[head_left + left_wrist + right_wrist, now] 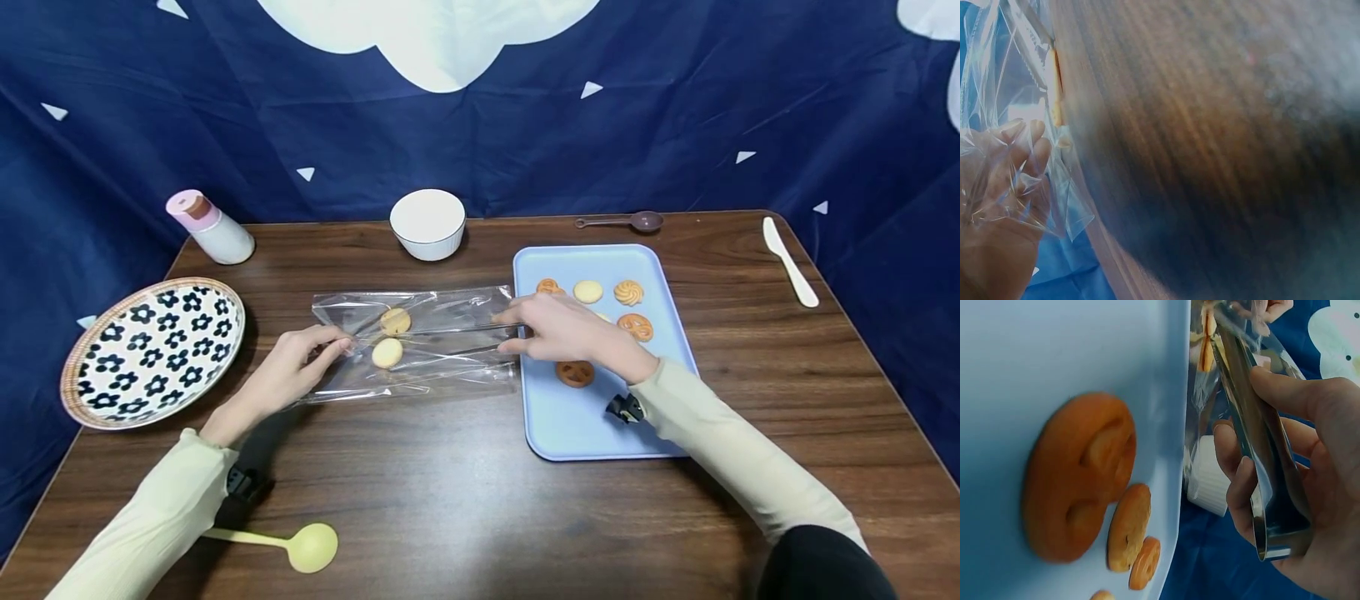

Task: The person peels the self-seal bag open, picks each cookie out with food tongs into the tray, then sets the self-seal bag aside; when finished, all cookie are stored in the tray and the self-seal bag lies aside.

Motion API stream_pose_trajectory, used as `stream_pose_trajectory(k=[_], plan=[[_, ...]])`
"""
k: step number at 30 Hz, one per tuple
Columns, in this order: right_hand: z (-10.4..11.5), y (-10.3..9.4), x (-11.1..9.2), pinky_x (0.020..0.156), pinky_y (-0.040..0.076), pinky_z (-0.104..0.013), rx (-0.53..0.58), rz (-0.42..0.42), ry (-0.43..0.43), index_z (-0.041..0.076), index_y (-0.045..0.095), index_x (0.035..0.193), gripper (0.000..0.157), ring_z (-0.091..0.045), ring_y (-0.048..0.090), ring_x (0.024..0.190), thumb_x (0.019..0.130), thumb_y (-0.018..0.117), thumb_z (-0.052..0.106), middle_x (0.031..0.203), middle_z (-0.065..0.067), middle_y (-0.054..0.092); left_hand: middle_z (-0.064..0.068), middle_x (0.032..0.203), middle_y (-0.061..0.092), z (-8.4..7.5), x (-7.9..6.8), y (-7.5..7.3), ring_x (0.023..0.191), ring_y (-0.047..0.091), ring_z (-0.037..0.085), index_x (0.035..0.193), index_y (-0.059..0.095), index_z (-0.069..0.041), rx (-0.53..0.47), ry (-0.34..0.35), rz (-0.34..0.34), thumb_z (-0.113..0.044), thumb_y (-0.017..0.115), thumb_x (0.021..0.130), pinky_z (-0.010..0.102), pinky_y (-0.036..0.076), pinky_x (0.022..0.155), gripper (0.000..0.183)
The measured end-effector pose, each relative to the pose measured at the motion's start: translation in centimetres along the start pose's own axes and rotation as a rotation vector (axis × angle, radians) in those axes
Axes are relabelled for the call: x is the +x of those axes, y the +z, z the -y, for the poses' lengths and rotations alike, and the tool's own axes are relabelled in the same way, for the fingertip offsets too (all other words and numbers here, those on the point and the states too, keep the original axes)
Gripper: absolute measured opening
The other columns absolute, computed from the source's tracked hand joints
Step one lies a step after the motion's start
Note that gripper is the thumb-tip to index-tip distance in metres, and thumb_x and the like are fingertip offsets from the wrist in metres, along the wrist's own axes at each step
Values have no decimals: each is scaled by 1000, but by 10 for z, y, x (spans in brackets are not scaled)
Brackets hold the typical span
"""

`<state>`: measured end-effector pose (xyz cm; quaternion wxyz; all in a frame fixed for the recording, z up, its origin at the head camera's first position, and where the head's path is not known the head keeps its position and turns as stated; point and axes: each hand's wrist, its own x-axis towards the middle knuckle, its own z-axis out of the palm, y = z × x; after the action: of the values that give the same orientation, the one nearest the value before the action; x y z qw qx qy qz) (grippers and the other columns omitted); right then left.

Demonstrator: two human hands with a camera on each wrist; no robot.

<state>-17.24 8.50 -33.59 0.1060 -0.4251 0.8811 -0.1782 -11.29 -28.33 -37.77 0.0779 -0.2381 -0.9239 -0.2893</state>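
Note:
A clear plastic bag (457, 383) lies across the table with two round cookies, a browner one (395, 321) and a pale one (387, 354), toward its left part. My left hand (288, 371) pinches the bag's left end between thumb and fingers; crinkled plastic covers those fingers in the left wrist view. Above the tray's left edge, my right hand (562, 329) grips metal tongs (1279, 494), which reach into the bag toward the cookies. Whether the tips touch a cookie, I cannot tell. On the blue tray (558, 433) lie several cookies, including a brown pretzel-shaped one (575, 373).
A flower-patterned plate (176, 358) stands at left, below a pink-and-white bottle (213, 229). Behind the bag is a white bowl (427, 225). A purple measuring spoon (645, 222), a white knife (789, 262) and a yellow spoon (312, 547) also lie on the table.

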Motion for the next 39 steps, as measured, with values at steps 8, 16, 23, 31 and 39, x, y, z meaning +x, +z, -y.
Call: stream_pose_trajectory(k=[8, 16, 23, 31, 39], plan=[[7, 2, 10, 66, 47, -33, -9, 9, -11, 8, 63, 123, 43, -13, 60, 83, 89, 65, 34, 115, -4, 64, -3, 80, 63, 1, 1, 1, 76, 56, 9, 86, 67, -11, 3, -1, -7, -4, 59, 92, 28, 43, 67, 12], [7, 5, 4, 50, 35, -27, -32, -15, -37, 7, 64, 120, 40, -10, 47, 61, 89, 64, 33, 102, -3, 66, -2, 80, 63, 0, 1, 2, 75, 55, 10, 86, 66, -11, -3, -6, 7, -6, 57, 94, 30, 44, 67, 13], [-3, 3, -14, 51, 35, -26, 30, -28, -60, 7, 64, 121, 40, -9, 46, 59, 90, 63, 33, 107, -3, 66, -3, 80, 63, 1, -1, 2, 74, 54, 9, 84, 66, -11, -8, 1, 8, -6, 57, 94, 26, 42, 67, 14], [-22, -9, -64, 55, 43, -28, 47, -119, -32, 11, 69, 114, 33, -6, 53, 67, 89, 66, 32, 99, 3, 67, -2, 81, 64, 0, -1, 0, 76, 55, 10, 87, 67, -10, -8, -15, 20, -7, 56, 95, 31, 44, 67, 14], [-44, -21, -133, 66, 46, -29, 43, -215, 72, 6, 70, 108, 29, -9, 57, 78, 87, 69, 25, 100, -1, 68, -3, 80, 64, 0, -2, 0, 75, 55, 10, 85, 66, -10, -8, -9, 11, -7, 57, 94, 32, 44, 66, 14]])
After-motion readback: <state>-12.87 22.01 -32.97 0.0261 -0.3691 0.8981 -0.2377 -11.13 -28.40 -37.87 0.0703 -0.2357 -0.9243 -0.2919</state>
